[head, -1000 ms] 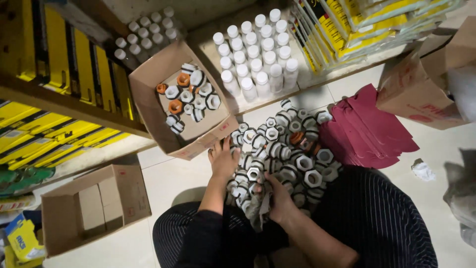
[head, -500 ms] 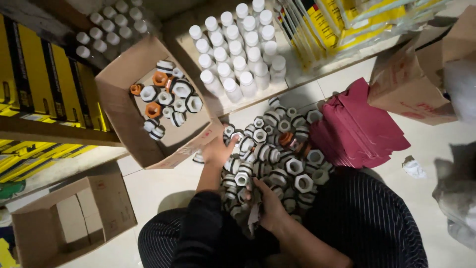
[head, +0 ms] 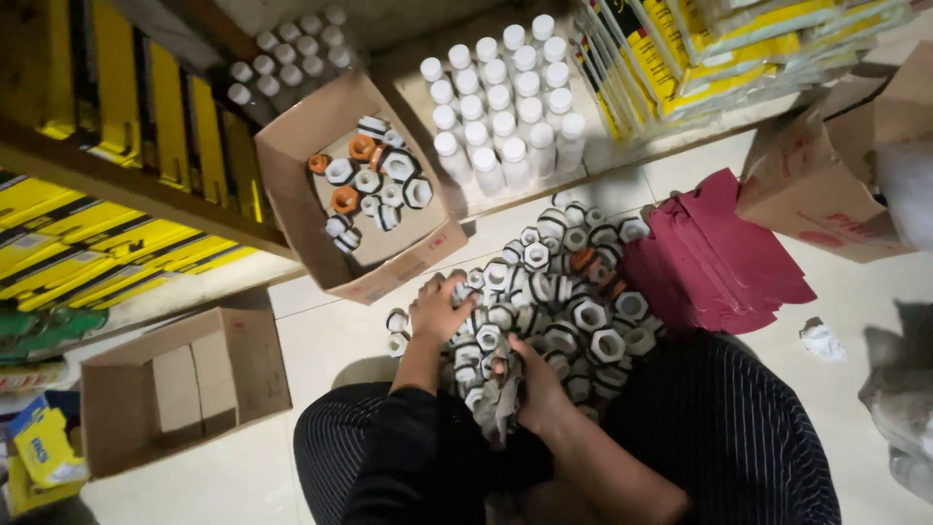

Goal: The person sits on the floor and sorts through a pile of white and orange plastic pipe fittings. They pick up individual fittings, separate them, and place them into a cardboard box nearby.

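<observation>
pile: white hex fittings (head: pixel 564 311) heaped on the floor in front of your knees, a few orange ones mixed in; this is the bulk of the stock.
box: open cardboard box (head: pixel 292 156) just beyond the pile, tilted toward you; it holds roughly a dozen fittings (head: pixel 374 185), white and orange, and its bottom is only partly covered.
progress: early, I'd say. Only a small share sits in the box, and most is left in the heap.
left hand: your left hand (head: pixel 439 309) lies palm down on the near-left edge of the pile, fingers spread over the pieces. Touching them, yes; whether it grips one, cannot tell.
right hand: your right hand (head: pixel 536 387) is curled around a grey cloth or crumpled bag (head: pixel 503 403) at the pile's near edge. A fitting may be tucked in the same grip, but it is too dark to say.
strays: two fittings (head: pixel 397 331) sit apart, left of the pile.
around: empty box (head: pixel 126 374) at lower left, red sheets (head: pixel 714 267) right of the pile, white bottles (head: pixel 505 107) in rows on the low shelf, yellow packs (head: pixel 739 49) upper right.
hidden: the near part of the pile is covered by your arms and striped lap. The bottom layers cannot be seen. A second carton (head: pixel 836 185) is cut off at the right edge.
hard to read: dim light, so the fittings' threads and sizes don't resolve. The pile count is a guess at best.
</observation>
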